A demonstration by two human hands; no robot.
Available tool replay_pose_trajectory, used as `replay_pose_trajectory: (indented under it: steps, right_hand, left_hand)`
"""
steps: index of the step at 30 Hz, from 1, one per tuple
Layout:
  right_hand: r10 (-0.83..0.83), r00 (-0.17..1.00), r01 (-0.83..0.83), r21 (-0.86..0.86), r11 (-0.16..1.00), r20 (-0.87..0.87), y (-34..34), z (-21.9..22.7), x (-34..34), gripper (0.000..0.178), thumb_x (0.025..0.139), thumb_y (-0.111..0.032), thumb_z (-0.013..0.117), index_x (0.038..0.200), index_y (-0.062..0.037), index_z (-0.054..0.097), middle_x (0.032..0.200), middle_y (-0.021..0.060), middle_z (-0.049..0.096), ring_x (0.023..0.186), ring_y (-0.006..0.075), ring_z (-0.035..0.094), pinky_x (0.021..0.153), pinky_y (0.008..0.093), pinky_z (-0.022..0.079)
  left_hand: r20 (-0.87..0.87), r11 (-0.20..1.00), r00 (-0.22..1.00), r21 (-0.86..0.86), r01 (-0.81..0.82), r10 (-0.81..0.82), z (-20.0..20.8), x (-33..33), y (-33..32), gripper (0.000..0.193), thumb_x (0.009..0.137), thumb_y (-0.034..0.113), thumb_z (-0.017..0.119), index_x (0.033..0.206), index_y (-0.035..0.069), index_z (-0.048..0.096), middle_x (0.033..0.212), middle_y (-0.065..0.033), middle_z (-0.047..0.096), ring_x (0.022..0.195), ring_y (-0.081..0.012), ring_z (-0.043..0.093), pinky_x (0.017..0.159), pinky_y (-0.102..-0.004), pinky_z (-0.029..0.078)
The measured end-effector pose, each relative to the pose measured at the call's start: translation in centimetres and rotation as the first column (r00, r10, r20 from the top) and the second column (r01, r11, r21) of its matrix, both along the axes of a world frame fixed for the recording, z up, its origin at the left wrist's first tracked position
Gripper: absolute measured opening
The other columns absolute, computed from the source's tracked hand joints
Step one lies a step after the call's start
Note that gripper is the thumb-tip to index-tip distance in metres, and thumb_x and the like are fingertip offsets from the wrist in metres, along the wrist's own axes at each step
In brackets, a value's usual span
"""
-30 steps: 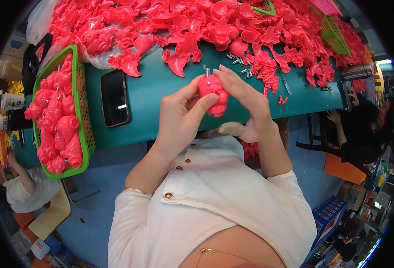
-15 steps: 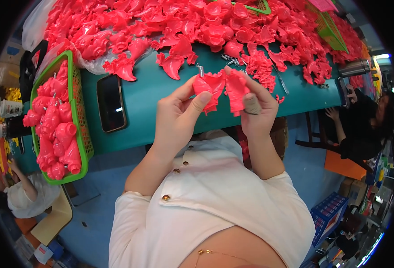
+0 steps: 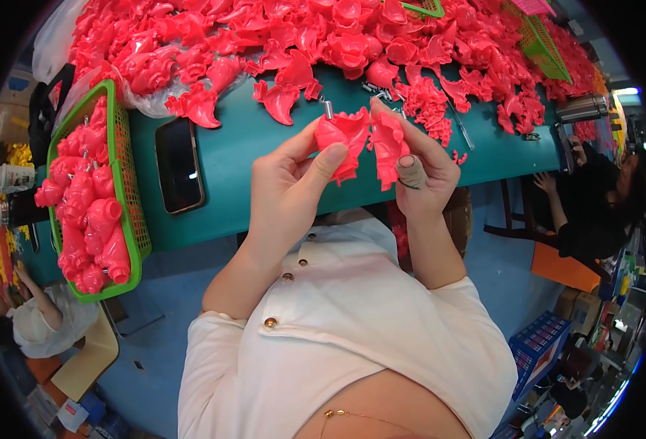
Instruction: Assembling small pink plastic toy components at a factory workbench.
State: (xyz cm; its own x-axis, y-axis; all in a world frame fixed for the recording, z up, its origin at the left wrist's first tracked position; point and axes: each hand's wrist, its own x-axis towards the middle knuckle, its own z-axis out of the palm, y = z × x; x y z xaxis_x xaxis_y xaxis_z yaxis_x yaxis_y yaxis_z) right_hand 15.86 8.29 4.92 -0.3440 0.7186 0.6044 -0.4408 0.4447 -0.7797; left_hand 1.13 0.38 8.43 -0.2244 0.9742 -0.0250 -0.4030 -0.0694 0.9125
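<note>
My left hand [image 3: 290,179] pinches a curved pinkish-red plastic shell half [image 3: 343,140] between thumb and fingers. A small silvery metal cylinder [image 3: 328,110] stands up at that shell's upper left edge. Close beside it, my right hand [image 3: 427,167] grips a second red plastic shell half [image 3: 387,150], its thumb, dark and wrapped-looking, against the outer side. The two halves lean toward each other near the top, with a gap below. Behind my fingers lie small metal cylinders [image 3: 383,93] and a cluster of small red plastic parts [image 3: 427,110].
A heap of red shells [image 3: 264,36] covers the table's far side. On the left are a green basket [image 3: 134,197] of assembled red pieces and a black phone [image 3: 179,167]. A screwdriver-like tool [image 3: 460,126] lies at right. Other people sit at both sides.
Both hands keep their hold on the shell halves. The left half has turned slightly, and the view has shifted a little.
</note>
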Motion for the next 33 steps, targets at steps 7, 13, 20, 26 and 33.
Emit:
replay_pose_trajectory:
  steps: [7, 13, 20, 26, 33]
  right_hand:
    - [-0.001, 1.0, 0.001, 0.004, 1.0, -0.004, 0.0, -0.1, 0.2, 0.043, 0.085, -0.015, 0.061, 0.118, 0.0101, 0.05, 0.122, 0.0297, 0.05, 0.115, 0.0345, 0.051, 0.096, 0.04, 0.042]
    - [0.012, 1.0, -0.012, 0.027, 1.0, -0.003, 0.1, -0.1, 0.0, 0.042, 0.085, -0.014, 0.061, 0.119, 0.01, 0.05, 0.122, 0.0297, 0.05, 0.115, 0.0353, 0.051, 0.096, 0.0408, 0.042]
    - [0.02, 0.999, -0.021, 0.063, 0.998, 0.028, 0.2, 0.2, 0.0, 0.041, 0.085, -0.013, 0.062, 0.119, 0.0082, 0.051, 0.121, 0.0296, 0.05, 0.115, 0.0351, 0.051, 0.096, 0.0401, 0.042]
    - [-0.012, 0.991, 0.005, 0.06, 0.998, 0.13, -0.1, 1.0, 0.0, 0.04, 0.084, -0.013, 0.062, 0.117, 0.0076, 0.054, 0.12, 0.0275, 0.053, 0.116, 0.0333, 0.051, 0.095, 0.0379, 0.043]
    - [-0.081, 0.975, 0.056, 0.124, 0.991, 0.207, -0.5, 0.9, -0.5, 0.042, 0.084, -0.017, 0.063, 0.116, 0.0088, 0.054, 0.117, 0.0279, 0.054, 0.114, 0.0351, 0.051, 0.097, 0.0415, 0.04]
  left_hand:
    - [-0.038, 0.999, 0.999, 0.037, -0.029, 0.031, 0.3, 0.4, -0.1, 0.039, 0.089, 0.007, 0.058, 0.123, -0.01, 0.047, 0.103, -0.0119, 0.062, 0.089, -0.0111, 0.059, 0.078, -0.0235, 0.05]
    - [-0.064, 0.999, 0.997, 0.019, -0.033, 0.034, 0.0, 0.3, 0.0, 0.04, 0.088, 0.007, 0.059, 0.123, -0.01, 0.047, 0.101, -0.0122, 0.063, 0.087, -0.0111, 0.06, 0.076, -0.0237, 0.051]
    - [-0.094, 0.998, 0.995, 0.049, -0.039, 0.043, -0.1, 0.5, 0.0, 0.041, 0.087, 0.008, 0.061, 0.123, -0.009, 0.048, 0.099, -0.0117, 0.064, 0.086, -0.0109, 0.061, 0.075, -0.0234, 0.052]
    - [-0.146, 0.997, 0.987, 0.064, -0.053, 0.062, -0.4, 0.7, 0.0, 0.041, 0.087, 0.009, 0.061, 0.122, -0.008, 0.049, 0.097, -0.0099, 0.064, 0.086, -0.0104, 0.06, 0.075, -0.0232, 0.051]
    - [-0.212, 0.995, 0.974, 0.086, -0.059, 0.076, -0.4, 0.8, 0.0, 0.037, 0.086, 0.007, 0.061, 0.119, -0.007, 0.051, 0.095, -0.0091, 0.063, 0.085, -0.0107, 0.061, 0.074, -0.0233, 0.052]
